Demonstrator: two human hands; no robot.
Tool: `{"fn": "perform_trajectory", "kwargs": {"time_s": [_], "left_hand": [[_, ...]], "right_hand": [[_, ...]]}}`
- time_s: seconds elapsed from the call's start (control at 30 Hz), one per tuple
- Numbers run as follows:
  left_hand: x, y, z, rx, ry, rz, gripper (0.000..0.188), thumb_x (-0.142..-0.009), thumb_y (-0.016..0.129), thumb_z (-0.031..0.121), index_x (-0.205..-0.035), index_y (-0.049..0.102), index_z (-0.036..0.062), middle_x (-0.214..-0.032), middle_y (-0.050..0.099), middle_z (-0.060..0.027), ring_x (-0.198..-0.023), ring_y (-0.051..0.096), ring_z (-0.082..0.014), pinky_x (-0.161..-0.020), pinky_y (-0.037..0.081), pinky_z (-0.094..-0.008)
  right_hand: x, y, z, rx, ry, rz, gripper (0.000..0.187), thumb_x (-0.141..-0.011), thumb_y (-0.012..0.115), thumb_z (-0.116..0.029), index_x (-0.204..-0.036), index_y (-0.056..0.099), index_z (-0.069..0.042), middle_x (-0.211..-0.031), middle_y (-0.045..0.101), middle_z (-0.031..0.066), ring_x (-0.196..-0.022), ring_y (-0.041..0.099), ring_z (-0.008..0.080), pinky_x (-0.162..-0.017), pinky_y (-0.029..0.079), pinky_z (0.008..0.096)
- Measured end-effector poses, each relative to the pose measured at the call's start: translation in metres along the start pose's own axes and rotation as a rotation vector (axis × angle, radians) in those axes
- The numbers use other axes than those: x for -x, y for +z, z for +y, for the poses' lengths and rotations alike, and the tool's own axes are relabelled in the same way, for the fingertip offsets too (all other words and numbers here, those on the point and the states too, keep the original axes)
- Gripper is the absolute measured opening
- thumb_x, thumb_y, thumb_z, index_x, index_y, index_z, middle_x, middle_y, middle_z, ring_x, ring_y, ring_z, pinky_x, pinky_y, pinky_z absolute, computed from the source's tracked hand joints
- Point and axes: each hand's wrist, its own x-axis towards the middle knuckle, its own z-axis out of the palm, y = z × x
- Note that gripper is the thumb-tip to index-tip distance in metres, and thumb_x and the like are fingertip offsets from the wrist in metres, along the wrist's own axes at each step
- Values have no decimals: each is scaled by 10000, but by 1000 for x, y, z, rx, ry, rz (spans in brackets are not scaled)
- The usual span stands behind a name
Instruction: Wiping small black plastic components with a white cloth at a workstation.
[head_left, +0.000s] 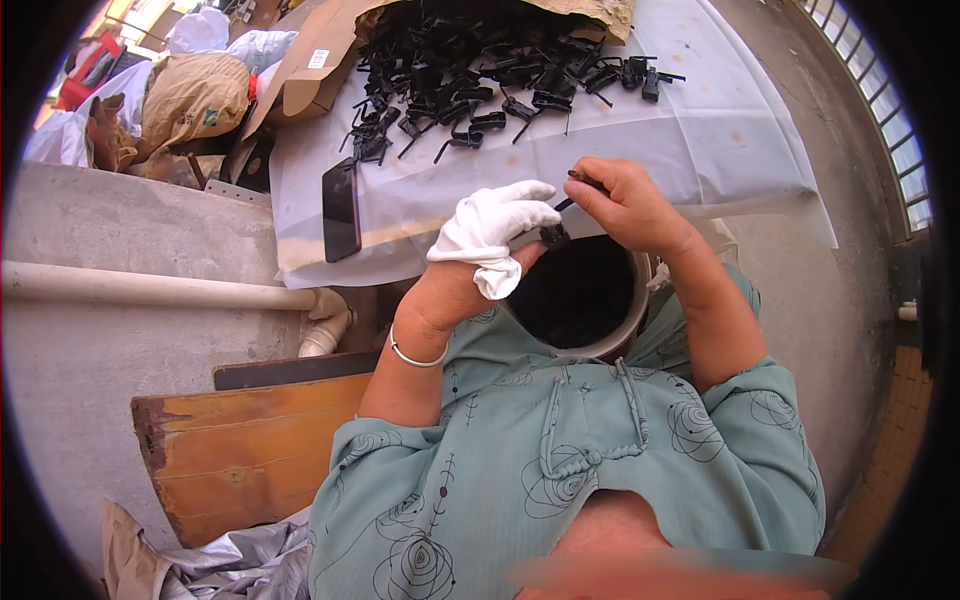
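Left grip (492, 228) curled; right grip (632, 207) pinched

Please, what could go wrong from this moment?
The small black part might slip from the gloved left grip and drop into the bucket below. The slim dark tool in the right grip is close to the left one, so it might nick it. The phone lies near the white-covered table's edge and could be knocked off.

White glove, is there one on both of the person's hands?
No, only the left hand wears a white glove; the right hand is bare.
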Motion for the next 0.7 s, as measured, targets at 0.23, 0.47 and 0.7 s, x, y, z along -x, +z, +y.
{"fn": "perform_trajectory", "kwargs": {"time_s": [0.23, 0.47, 0.7], "left_hand": [[4, 25, -4, 939, -442, 175, 202, -863, 592, 113, -1023, 498, 31, -816, 550, -4, -681, 473, -55, -587, 413, -187], [-3, 53, -2, 780, -506, 361, 283, -900, 528, 134, -1145, 455, 13, -853, 558, -54, -631, 511, -71, -516, 423, -194], [6, 51, 3, 997, -551, 224, 345, -886, 527, 98, -1191, 386, 22, -903, 564, -102, -552, 505, -82, -465, 440, -205]], "right_hand": [[9, 11, -12, -293, 87, 149, 127, -826, 597, -117, -817, 525, -13, -686, 463, -31, -597, 389, 59, -539, 345, 220], [14, 29, -24, 163, -610, 329, 186, -707, 703, -62, -775, 530, -53, -616, 486, 52, -470, 427, 161, -440, 351, 264], [9, 23, -12, -303, 138, 158, 208, -811, 659, -145, -716, 509, -38, -626, 417, -84, -570, 348, 2, -472, 306, 188]]}}
